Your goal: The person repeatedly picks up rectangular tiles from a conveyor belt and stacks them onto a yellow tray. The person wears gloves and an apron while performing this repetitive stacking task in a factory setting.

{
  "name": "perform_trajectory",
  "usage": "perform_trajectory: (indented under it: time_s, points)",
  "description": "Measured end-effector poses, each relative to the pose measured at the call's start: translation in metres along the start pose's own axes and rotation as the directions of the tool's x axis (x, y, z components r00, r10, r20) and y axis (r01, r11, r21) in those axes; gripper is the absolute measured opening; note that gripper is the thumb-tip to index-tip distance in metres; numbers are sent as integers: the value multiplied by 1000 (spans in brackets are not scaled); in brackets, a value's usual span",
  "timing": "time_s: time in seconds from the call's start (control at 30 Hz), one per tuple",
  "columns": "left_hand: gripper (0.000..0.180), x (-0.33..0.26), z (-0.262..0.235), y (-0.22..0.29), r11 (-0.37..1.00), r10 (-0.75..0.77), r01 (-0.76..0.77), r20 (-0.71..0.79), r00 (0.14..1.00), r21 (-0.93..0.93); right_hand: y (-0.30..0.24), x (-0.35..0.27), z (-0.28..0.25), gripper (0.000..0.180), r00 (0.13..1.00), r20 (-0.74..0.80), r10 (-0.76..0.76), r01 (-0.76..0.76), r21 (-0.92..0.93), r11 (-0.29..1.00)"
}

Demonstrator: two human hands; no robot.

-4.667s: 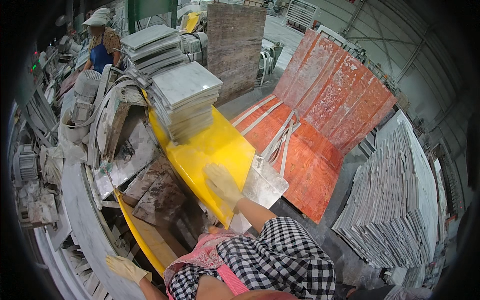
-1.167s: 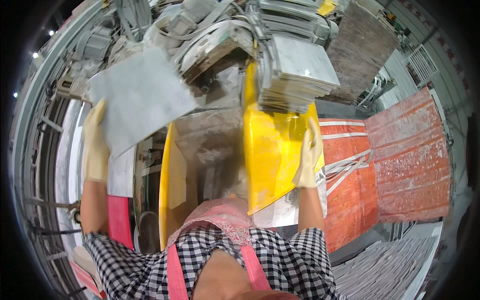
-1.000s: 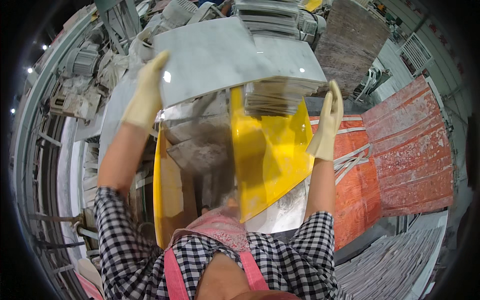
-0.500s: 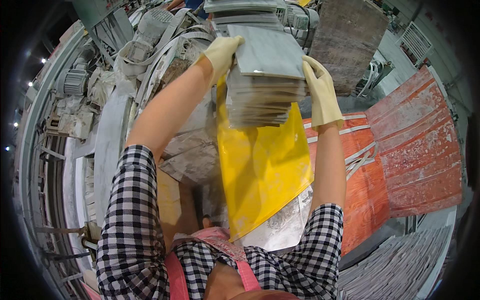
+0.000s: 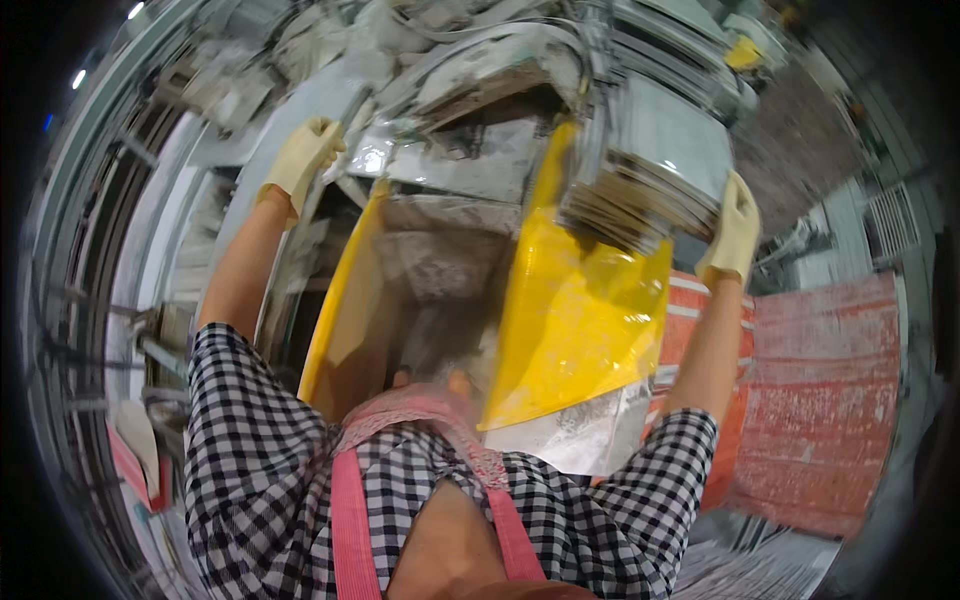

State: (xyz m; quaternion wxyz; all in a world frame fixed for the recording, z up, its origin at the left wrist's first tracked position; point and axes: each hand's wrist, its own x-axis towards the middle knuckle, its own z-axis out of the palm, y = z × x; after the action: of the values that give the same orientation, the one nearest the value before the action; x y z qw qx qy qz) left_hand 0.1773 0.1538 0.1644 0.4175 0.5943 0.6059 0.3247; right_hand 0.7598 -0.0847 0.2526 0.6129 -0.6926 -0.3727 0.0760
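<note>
Head view: tile stack [image 5: 672, 138] sits beside the right grip [image 5: 737, 226], apparently touching.

Open gap between yellow panel [image 5: 345, 290] at nine o'clock and yellow sheet [image 5: 580, 340] at three, stacked tiles [image 5: 680, 125] blocking between one and two, dusty machine [image 5: 480, 82] blocking twelve

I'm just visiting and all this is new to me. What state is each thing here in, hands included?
Left hand: gloved, raised, fingers partly curled, no tile in it.
Tile stack: piled up, edges uneven.
Right hand: gloved, open, beside the tile stack; contact unclear.
Yellow panel: glossy, smeared with pale marks.
Red board: scuffed, with whitish patches.
</note>
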Motion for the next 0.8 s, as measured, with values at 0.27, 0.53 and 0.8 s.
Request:
perform_trajectory:
  time_s: [0.27,0.53,0.8]
  points:
    - [59,-112,-215,-284,800,49,264,-498,866,539,-91,-54,21,54,998,47,-44,49,-101,994]
    - [83,-124,-264,-351,708,-351,483,-336,874,516,-82,-99,37,41,979,79,-185,199,-220,955]
    - [53,-162,-322,-238,911,-242,223,11,970,346,-33,-102,16,35,953,14,-302,298,-212,931]
